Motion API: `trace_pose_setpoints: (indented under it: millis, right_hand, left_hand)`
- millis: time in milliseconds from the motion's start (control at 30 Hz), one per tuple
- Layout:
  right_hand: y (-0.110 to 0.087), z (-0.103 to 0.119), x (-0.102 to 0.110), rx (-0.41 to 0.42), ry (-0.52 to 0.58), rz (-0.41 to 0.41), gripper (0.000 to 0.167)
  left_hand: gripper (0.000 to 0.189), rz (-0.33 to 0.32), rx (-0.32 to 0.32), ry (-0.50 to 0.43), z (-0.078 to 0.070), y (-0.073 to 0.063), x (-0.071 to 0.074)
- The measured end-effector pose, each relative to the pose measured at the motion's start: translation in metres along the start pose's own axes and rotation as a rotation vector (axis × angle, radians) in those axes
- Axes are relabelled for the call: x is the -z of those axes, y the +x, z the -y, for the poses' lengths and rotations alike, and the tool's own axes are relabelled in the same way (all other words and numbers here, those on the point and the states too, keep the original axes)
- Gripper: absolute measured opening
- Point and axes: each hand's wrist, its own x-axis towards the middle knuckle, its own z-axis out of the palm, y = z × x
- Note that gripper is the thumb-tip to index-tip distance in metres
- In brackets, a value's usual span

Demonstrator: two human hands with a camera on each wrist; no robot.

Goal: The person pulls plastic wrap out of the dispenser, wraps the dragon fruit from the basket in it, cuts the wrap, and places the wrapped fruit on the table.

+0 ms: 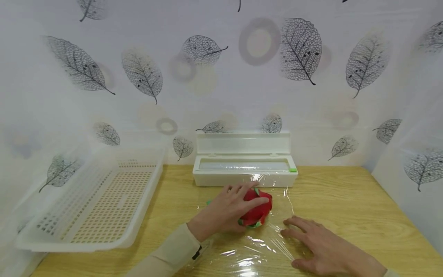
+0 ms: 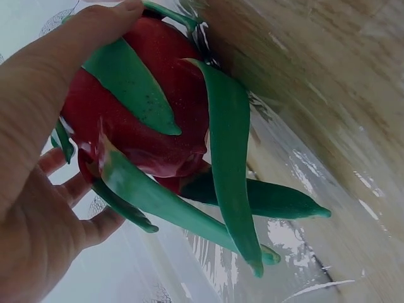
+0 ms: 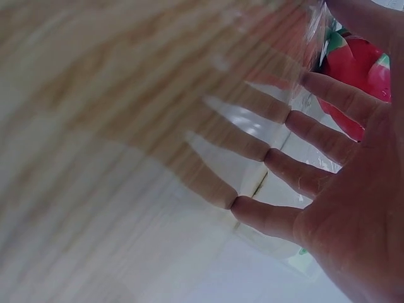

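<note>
In the head view, a red dragon fruit (image 1: pixel 260 209) with green tips lies on clear plastic wrap (image 1: pixel 247 254) spread over the table. My left hand (image 1: pixel 226 209) grips it from the left side, thumb across its near top and fingers around the far side. Long green scales of the fruit (image 2: pixel 145 95) point away from the palm in the left wrist view. My right hand (image 1: pixel 323 246) rests at the wrap's right edge, fingers spread. Its fingertips (image 3: pixel 243 205) touch the table in the right wrist view, and creases in the film run toward the thumb.
Behind the fruit stands a white wrap dispenser box (image 1: pixel 245 180), its lid raised and a roll inside; film stretches from it toward me. On the left sits a white plastic basket (image 1: pixel 138 219) with a perforated bottom. A leaf-patterned curtain (image 1: pixel 221 96) closes off the back and sides.
</note>
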Motion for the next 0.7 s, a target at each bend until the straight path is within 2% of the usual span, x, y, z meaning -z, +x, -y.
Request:
trace_pose_setpoints:
  millis: [200,267,367,433,500,533,600,667,700]
  right_hand:
    - [-0.002,-0.002,-0.001,0.061,-0.063,-0.070,0.059]
    - [-0.003,-0.002,-0.001,0.049,-0.057,-0.050,0.059]
    - [-0.004,-0.002,-0.001,0.016,-0.036,-0.011,0.060]
    - [-0.006,-0.001,0.000,0.004,-0.031,-0.001,0.060]
    - [-0.007,-0.001,-0.001,0.006,-0.036,-0.011,0.061]
    - [-0.007,0.000,-0.001,0.010,-0.041,-0.020,0.061]
    - [-0.008,0.000,-0.001,0.013,-0.058,-0.035,0.061]
    - [-0.009,-0.001,0.000,0.007,-0.066,-0.034,0.061]
    - [-0.010,-0.001,0.001,0.001,-0.066,-0.030,0.061]
  left_hand:
    - [0.091,0.006,0.012,-0.039,0.001,-0.005,0.002]
    - [0.092,-0.007,0.028,-0.061,0.000,-0.008,0.004]
    - [0.090,-0.073,0.047,-0.102,-0.001,-0.014,0.008]
    - [0.084,-0.139,0.047,-0.136,-0.001,-0.019,0.011]
    - [0.066,-0.188,0.028,-0.172,-0.002,-0.027,0.015]
    - [0.055,-0.189,0.016,-0.197,-0.002,-0.033,0.017]
    - [0.033,-0.121,-0.005,-0.277,-0.001,-0.044,0.020]
    - [0.013,0.006,-0.026,-0.365,0.000,-0.057,0.021]
    - [0.009,0.084,-0.031,-0.417,0.001,-0.063,0.021]
